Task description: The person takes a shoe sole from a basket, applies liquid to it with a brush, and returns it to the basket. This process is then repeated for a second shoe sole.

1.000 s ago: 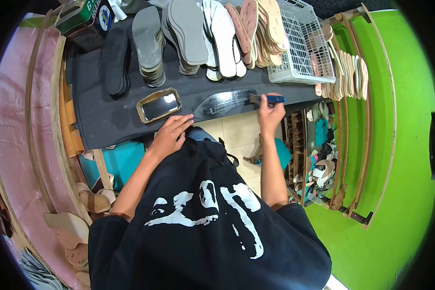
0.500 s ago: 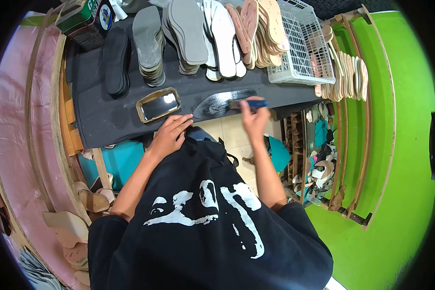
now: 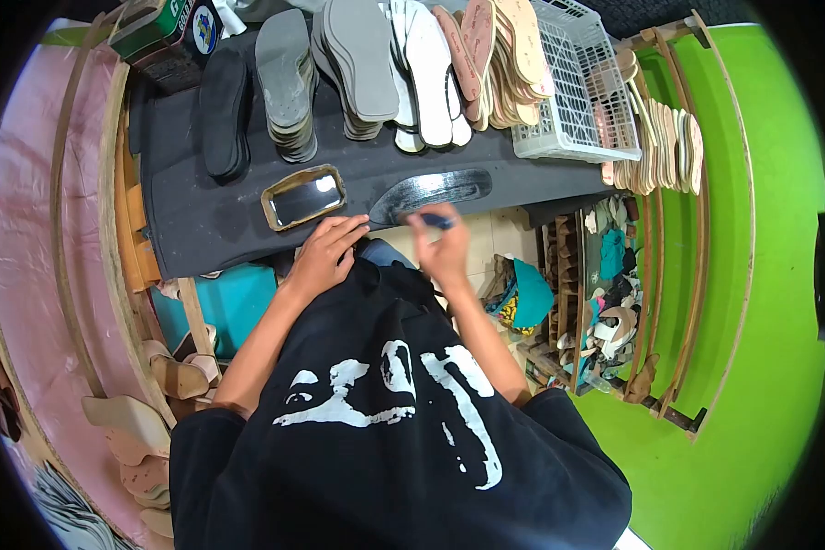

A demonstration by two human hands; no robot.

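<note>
A black shoe sole (image 3: 435, 194), wet and glossy, lies flat along the front edge of the cloth-covered table. My right hand (image 3: 442, 249) is closed around a brush with a dark blue handle (image 3: 438, 221), low over the near edge of the sole; its bristles are mostly hidden. My left hand (image 3: 328, 249) rests at the table edge with fingers stretched out, the fingertips at the sole's left tip. Just beyond the left hand stands a shallow tray (image 3: 267, 207) with a crusted rim and shiny liquid inside.
Stacks of black soles (image 3: 224, 115), grey soles (image 3: 362, 64), white soles (image 3: 428, 82) and beige insoles (image 3: 513, 46) line the back of the table. A white plastic crate (image 3: 573, 137) sits at right, a green can (image 3: 156, 41) at back left. A rack (image 3: 628, 302) stands right.
My right hand with the brush has moved left and toward me, from the sole's middle to its near left edge. The left hand stays in place.
</note>
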